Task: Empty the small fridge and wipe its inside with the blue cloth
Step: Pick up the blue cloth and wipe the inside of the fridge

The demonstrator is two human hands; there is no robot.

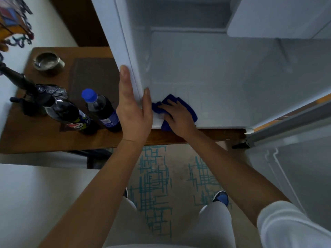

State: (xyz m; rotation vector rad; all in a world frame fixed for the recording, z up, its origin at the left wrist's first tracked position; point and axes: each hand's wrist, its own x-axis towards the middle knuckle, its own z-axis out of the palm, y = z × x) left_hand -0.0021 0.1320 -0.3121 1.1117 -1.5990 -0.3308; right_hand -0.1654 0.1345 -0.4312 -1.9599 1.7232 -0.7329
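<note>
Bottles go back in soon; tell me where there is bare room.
Fridge floor is bare behind and right of the blue cloth under the right hand. Table: the mat beyond the two bottles is free; its left edge is crowded.

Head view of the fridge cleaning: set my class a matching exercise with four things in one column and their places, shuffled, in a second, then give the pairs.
Things:
1. blue cloth
2. left hand
3. blue-capped bottle
4. metal bowl

Places:
A. at the far end of the wooden table
B. flat against the fridge's side wall edge
C. on the fridge floor at its front left corner, under the right hand
D. standing on the table beside the fridge

Pairs: 1-C, 2-B, 3-D, 4-A
</note>
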